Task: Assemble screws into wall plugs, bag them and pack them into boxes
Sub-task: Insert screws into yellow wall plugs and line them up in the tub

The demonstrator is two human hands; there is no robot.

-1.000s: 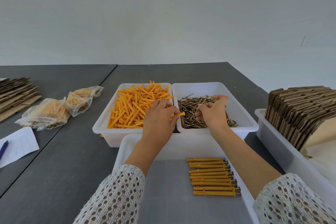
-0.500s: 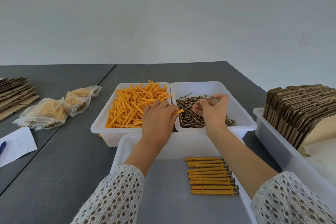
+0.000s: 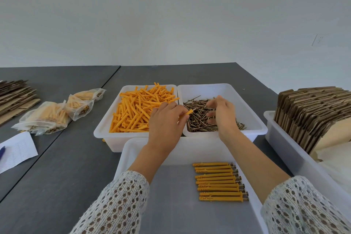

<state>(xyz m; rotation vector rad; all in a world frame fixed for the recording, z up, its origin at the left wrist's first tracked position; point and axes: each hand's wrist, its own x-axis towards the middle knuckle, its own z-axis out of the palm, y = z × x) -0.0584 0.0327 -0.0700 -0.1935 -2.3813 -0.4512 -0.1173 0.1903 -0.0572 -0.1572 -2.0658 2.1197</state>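
- grey table (image 3: 57, 167) under your fingers, white wall (image 3: 171, 15) beyond them.
- your left hand (image 3: 167, 123) pinches an orange plug (image 3: 187, 114).
- your right hand (image 3: 221, 114) hovers with loose fingers over the screws (image 3: 199, 119).

table: dark grey table (image 3: 66, 167), seam running front-back at left
centre: 2 white bins (image 3: 106, 133) side by side, 3rd white tray (image 3: 131, 150) nearer
right: white bin w/ cardboard (image 3: 281, 135)
left: filled bags (image 3: 45, 118), flat cardboard stack (image 3: 15, 99), paper sheet (image 3: 17, 150)
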